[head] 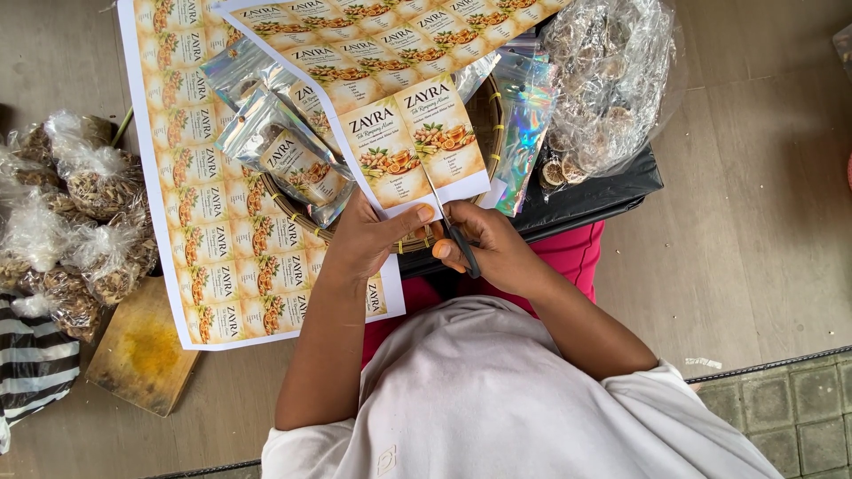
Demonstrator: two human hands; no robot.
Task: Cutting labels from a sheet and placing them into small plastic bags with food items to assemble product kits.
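Observation:
My left hand pinches the near edge of a printed sheet of labels, thumb on top near its lower corner. My right hand grips a pair of black-handled scissors; the blades point up between two labels at the sheet's near end. The sheet lies over a woven basket holding shiny foil pouches, some with labels stuck on.
A second label sheet lies on the floor at left, by a wooden board and several clear bags of dried pieces. A large clear bag of dried slices rests on a black tray. A striped cloth sits far left.

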